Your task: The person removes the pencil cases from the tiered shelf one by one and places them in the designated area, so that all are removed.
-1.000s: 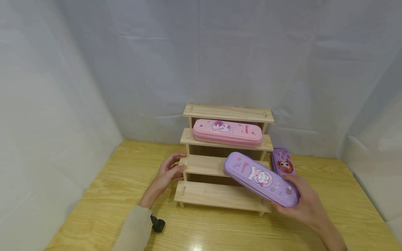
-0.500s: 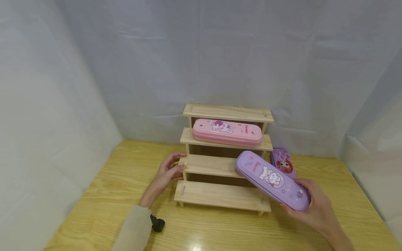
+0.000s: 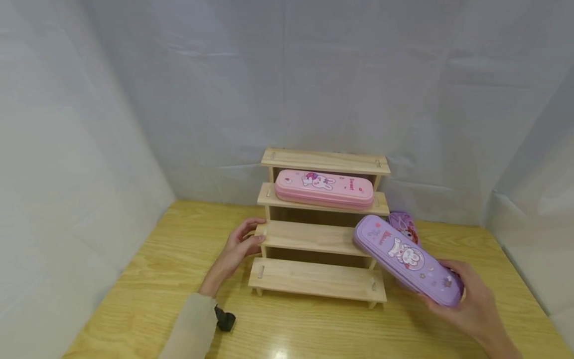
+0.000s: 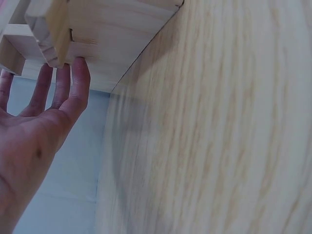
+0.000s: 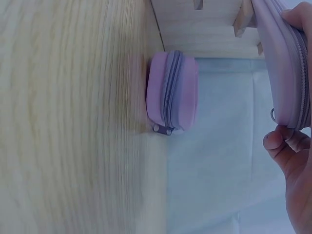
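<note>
My right hand grips the near end of a purple pencil case with a bunny print, held tilted in the air right of the wooden stepped rack. In the right wrist view the purple pencil case sits between thumb and fingers. A pink pencil case lies on the rack's second-highest step. My left hand rests with straight fingers against the rack's left end, seen in the left wrist view as fingers touching the wood. A second purple pencil case lies on the table behind the held one.
The rack stands on a wooden table enclosed by white cloth walls. A small black object lies by my left sleeve. The second purple case lies against the rack's right side.
My right hand has carried the purple bunny case to the right, away from the rack's lower steps. My left hand has stayed against the rack.
</note>
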{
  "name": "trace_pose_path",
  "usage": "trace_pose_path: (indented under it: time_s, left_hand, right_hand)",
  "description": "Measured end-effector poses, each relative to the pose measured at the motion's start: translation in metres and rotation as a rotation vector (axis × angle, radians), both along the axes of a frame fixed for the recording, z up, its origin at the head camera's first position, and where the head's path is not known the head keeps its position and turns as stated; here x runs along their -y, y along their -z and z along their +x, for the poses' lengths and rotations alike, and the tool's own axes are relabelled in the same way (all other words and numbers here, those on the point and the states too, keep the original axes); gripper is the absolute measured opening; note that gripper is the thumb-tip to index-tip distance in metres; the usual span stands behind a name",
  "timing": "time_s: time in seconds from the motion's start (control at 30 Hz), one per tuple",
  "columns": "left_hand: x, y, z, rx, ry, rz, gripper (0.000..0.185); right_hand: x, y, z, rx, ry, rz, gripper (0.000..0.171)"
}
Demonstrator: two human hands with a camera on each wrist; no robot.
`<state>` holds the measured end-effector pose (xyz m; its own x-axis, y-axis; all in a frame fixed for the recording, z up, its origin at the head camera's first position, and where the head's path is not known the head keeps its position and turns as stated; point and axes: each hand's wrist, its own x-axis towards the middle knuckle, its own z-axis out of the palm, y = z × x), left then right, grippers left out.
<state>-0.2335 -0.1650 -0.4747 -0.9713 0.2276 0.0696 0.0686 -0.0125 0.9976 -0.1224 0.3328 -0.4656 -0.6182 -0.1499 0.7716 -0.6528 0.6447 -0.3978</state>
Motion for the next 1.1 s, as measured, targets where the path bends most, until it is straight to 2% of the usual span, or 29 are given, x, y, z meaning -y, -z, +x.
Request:
trace_pose_path:
  time_s: [0.07,0.33,0.57,0.87,1.1]
  left_hand:
    - [0.000,0.000,0.000,0.000,0.002,0.000,0.046]
    - [0.000,-0.002,0.000,0.006,0.000,-0.003,0.046]
    - [0.001,-0.002,0.000,0.002,0.001,0.000,0.046]
    - [0.001,-0.001,0.000,0.003,-0.001,0.001,0.046]
    - [0.000,0.000,0.000,0.004,-0.004,0.007,0.046]
  right_hand:
    - [-0.002,0.000,0.001,-0.005,-0.004,-0.001,0.087]
    - [-0.009,-0.005,0.015,0.080,0.075,0.037,0.088]
    - [-0.018,-0.001,0.017,0.012,0.067,-0.017,0.086]
    - [-0.022,-0.001,0.022,0.020,0.122,-0.015,0.086]
    - [-0.027,0.002,0.025,0.008,0.166,-0.056,0.081]
